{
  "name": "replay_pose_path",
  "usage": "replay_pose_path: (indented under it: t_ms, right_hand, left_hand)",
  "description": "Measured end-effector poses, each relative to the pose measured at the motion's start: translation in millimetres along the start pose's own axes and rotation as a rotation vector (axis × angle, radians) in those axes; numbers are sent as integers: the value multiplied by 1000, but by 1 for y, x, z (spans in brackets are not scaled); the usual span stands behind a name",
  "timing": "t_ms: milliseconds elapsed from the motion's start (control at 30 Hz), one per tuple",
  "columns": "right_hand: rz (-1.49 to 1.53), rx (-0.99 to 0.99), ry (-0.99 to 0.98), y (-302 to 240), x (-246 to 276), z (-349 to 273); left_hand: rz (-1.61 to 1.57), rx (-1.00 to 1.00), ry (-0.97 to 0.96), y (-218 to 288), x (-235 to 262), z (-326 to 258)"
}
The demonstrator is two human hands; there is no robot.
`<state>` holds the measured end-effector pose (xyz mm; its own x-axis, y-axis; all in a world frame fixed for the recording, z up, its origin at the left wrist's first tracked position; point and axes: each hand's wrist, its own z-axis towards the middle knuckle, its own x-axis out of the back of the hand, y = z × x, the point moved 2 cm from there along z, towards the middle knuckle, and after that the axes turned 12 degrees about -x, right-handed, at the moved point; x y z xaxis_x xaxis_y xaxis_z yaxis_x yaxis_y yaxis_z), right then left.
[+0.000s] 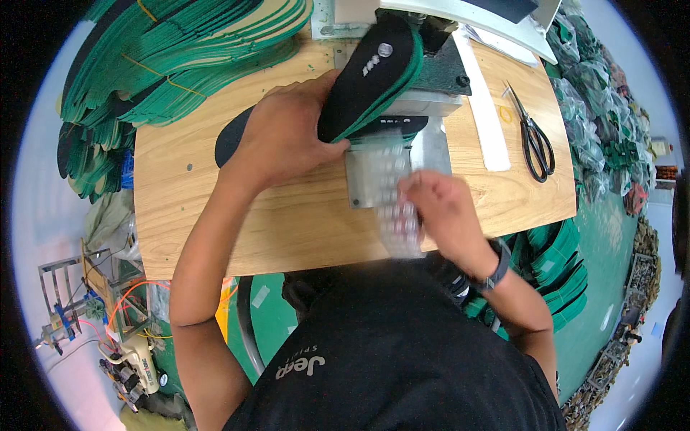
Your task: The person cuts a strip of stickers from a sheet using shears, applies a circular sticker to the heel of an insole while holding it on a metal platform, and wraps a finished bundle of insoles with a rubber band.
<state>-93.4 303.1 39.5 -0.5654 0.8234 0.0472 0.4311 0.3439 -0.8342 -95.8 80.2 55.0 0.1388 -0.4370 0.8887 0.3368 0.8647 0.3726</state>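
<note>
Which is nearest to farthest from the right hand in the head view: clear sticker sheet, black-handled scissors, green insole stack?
1. Clear sticker sheet: under the right hand, touching.
2. Black-handled scissors: table's right side.
3. Green insole stack: far upper left.

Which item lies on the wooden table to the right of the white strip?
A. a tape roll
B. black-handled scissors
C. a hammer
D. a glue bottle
B: the black-handled scissors lie closed on the light wooden table, just right of the long white strip; none of the other three items appears there.
</note>
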Motion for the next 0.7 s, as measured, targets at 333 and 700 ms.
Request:
replay_pose_path:
  t_ms: [333, 700]
  right_hand:
    - [34, -55, -101, -7, 16, 10]
    - [37, -80, -66, -17, 26, 50]
  left_hand:
    - [-637, 97, 411, -14, 14, -12]
    - [-725, 151, 548, -23, 17, -22]
